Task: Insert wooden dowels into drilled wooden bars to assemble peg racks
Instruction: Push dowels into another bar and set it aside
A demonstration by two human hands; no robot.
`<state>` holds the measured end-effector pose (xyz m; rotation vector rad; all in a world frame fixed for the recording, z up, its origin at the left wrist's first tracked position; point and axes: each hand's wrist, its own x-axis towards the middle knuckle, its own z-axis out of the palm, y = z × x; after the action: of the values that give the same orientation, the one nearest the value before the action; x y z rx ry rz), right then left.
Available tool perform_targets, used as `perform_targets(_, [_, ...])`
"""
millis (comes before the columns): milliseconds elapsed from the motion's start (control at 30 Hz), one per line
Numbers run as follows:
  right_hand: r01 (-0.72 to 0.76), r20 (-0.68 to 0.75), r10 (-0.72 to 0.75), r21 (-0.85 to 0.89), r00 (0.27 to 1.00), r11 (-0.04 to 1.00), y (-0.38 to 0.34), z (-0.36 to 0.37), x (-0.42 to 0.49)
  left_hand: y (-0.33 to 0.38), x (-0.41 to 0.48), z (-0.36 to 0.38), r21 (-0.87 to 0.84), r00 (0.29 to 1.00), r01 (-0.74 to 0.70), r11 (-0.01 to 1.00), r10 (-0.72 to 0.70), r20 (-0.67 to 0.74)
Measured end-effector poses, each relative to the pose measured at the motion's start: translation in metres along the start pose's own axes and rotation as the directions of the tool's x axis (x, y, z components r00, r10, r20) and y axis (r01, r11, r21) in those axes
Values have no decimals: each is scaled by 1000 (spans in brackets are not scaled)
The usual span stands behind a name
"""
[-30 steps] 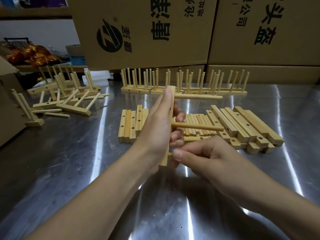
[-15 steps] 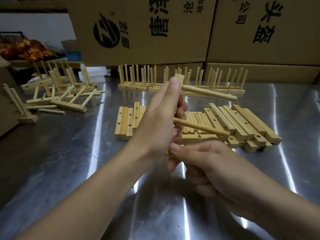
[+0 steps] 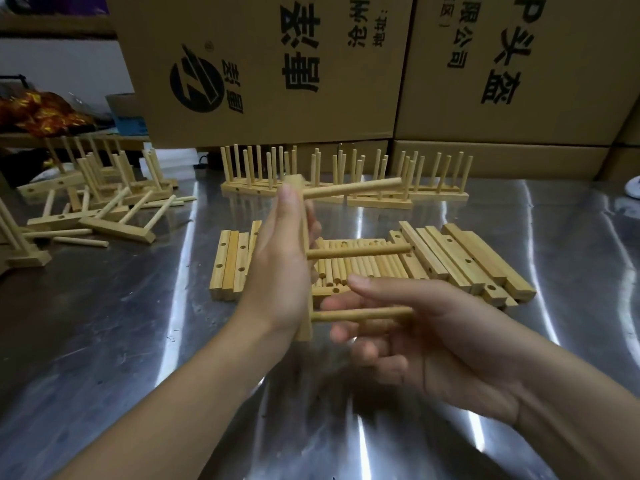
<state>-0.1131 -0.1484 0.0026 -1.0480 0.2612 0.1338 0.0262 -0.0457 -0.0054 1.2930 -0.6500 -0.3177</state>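
Left hand [image 3: 277, 271] clamps the drilled bar [image 3: 304, 327] upright at frame centre, three dowels [image 3: 360, 251] projecting rightward; right hand [image 3: 433, 341], fingers loose and parted around the lowest dowel [image 3: 363, 314], apparently completing the last insertion; next, probably, press it home and set the bar on the surface [image 3: 104, 341]

The person's bare left hand [image 3: 277, 271] and bare right hand [image 3: 426, 344] lead back to bare forearms, the left forearm [image 3: 173, 393] and the right forearm [image 3: 571, 420], both uncovered to the picture's edge. The fingers are slender, and the thumbnails are short.
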Motion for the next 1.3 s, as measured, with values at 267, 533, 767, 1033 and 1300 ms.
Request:
perform_targets(267, [208, -220, -408, -598, 886, 774, 4, -17, 10, -17, 7, 0, -267, 975, 169, 949, -201, -95])
perform_targets(533, [209, -205, -744, -882, 636, 422, -17, -29, 0, -25, -7, 15, -239, 973, 229, 943, -219, 70])
perform_targets(767, [17, -340, -824, -921, 454, 390, -136, -120, -23, -35, -21, 32, 26, 942, 78, 997, -82, 326])
perform_targets(1033, [-507, -598, -649, -785, 470, 356, -180, -267, 15, -33, -16, 29, 134, 920, 122, 983, -163, 358])
perform_targets(1300, [-543, -592, -608, -787, 529, 294, -182, -319, 72, -35, -11, 32, 117, 891, 210, 971, -239, 387])
